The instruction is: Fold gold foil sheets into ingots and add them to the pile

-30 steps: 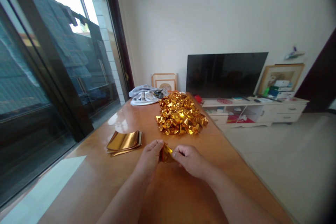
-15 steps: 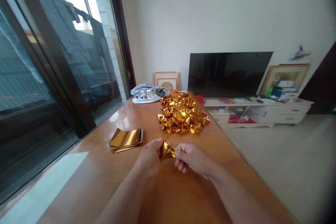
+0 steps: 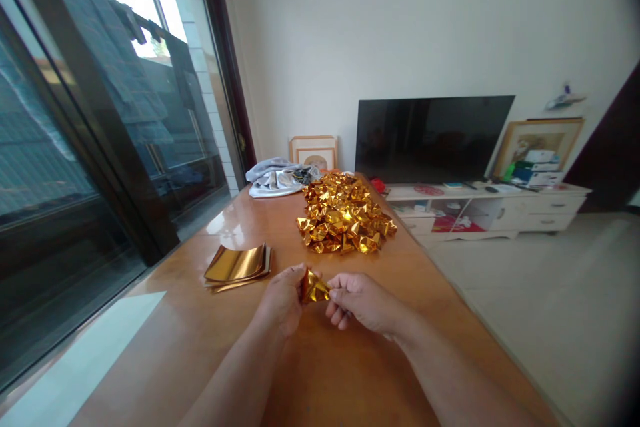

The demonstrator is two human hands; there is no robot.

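Note:
My left hand (image 3: pixel 281 298) and my right hand (image 3: pixel 362 300) pinch a small folded piece of gold foil paper (image 3: pixel 314 287) between their fingertips, just above the wooden table (image 3: pixel 320 373). A stack of flat gold foil sheets (image 3: pixel 237 265) lies on the table to the left of my hands. Farther back sits a large pile of folded gold foil pieces (image 3: pixel 344 214).
A grey cloth bundle (image 3: pixel 277 178) lies at the table's far end, with a small framed picture (image 3: pixel 314 152) behind it. A glass sliding door (image 3: pixel 100 133) runs along the left. A television (image 3: pixel 431 138) stands on a white low cabinet (image 3: pixel 500 210) at the right.
The foil piece has been folded narrower and raised slightly off the table between my fingertips. My right hand's fingers have curled under it.

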